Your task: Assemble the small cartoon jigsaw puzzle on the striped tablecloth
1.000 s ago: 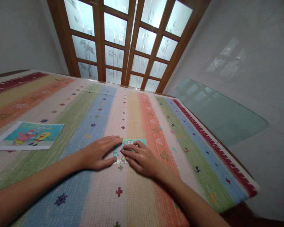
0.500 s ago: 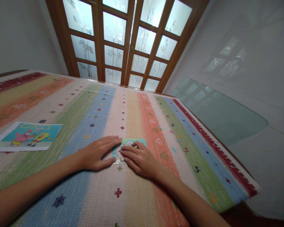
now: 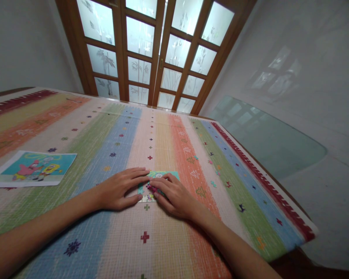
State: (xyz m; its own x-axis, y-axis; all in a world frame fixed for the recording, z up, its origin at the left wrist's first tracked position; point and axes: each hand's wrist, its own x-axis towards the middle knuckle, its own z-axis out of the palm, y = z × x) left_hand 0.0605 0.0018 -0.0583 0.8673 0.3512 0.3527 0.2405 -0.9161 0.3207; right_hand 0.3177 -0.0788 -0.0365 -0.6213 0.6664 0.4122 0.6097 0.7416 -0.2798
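A small, partly assembled jigsaw puzzle [image 3: 144, 198] lies flat on the striped tablecloth, its middle and right side hidden under my right hand. My left hand [image 3: 120, 190] rests along the puzzle's left edge, palm down, fingers stretched out and thumb apart. Over the puzzle, my right hand [image 3: 174, 195] has its fingers bent together on a pink-magenta puzzle piece [image 3: 151, 188], which looks tilted above the board. To the right, a few loose turquoise puzzle pieces [image 3: 213, 184] lie on the cloth.
A printed cartoon sheet [image 3: 50, 179] lies to the left, showing a pink starfish and a yellow sponge figure. The striped tablecloth [image 3: 168, 252] covers the table. Beyond it stand wood-framed glass doors [image 3: 120, 50], with a wall to the right.
My right fingers have shifted slightly, and more of the pink-magenta puzzle piece shows at their tips, lifted or tilted. My left hand stays in place.
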